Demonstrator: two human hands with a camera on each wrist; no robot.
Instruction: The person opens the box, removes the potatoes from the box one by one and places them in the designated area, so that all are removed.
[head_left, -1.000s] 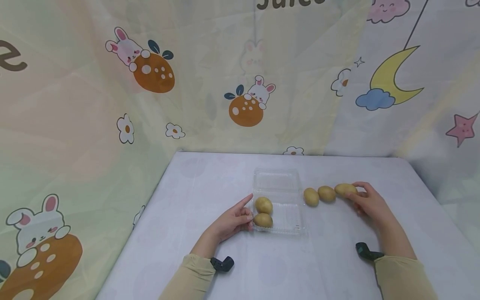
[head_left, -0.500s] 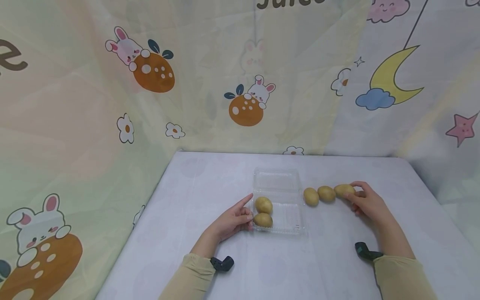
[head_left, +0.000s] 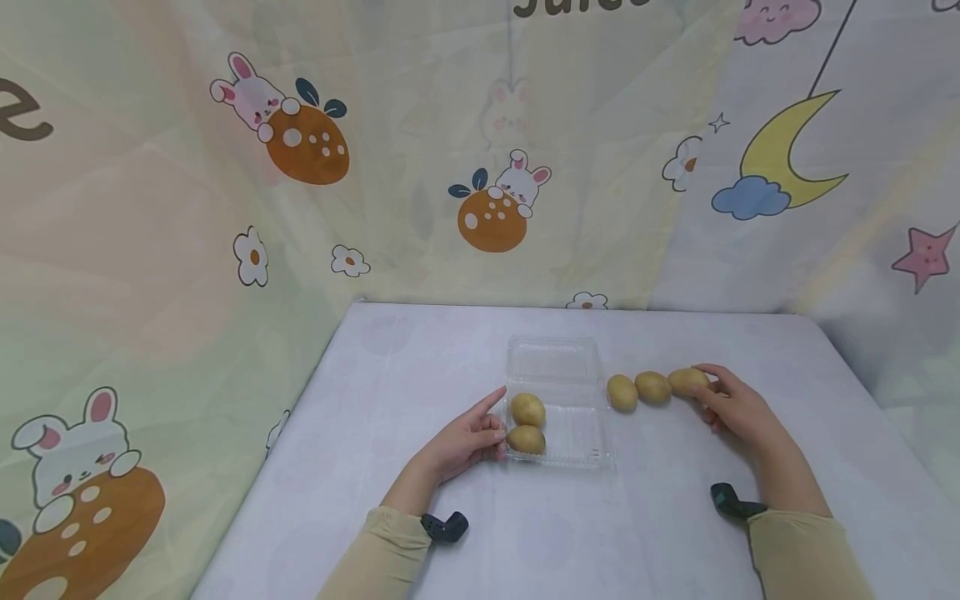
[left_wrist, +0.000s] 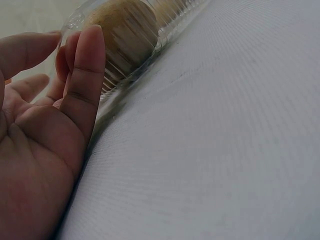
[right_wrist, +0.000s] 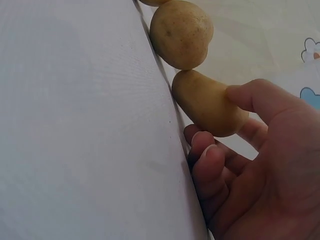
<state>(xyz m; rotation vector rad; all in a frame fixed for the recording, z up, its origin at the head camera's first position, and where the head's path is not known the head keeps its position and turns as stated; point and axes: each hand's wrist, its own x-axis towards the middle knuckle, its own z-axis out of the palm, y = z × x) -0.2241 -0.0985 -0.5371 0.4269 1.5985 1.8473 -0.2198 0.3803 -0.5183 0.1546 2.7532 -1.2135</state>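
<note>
An unlidded clear plastic container [head_left: 573, 437], its lid [head_left: 553, 361] folded back, lies on the table. Two potatoes [head_left: 527, 411] sit in its left side. My left hand [head_left: 467, 443] is at its left edge: the index finger is extended, the thumb touches near the front corner, and the other fingers are bent. One potato [left_wrist: 127, 32] shows through the ribbed wall in the left wrist view. My right hand [head_left: 738, 406] holds a potato [right_wrist: 207, 102] between thumb and fingers, low at the table. That potato touches the adjacent potato [right_wrist: 181, 35] in the row.
Another potato [head_left: 622, 393] stands at the row's left end, just right of the container. A white cloth covers the table [head_left: 555, 533]. Behind it hangs a printed curtain [head_left: 405, 208]. Each wrist wears a black device [head_left: 444, 527].
My right hand has shifted slightly left with its potato, towards the others in the row. The left hand and the container stay where they were.
</note>
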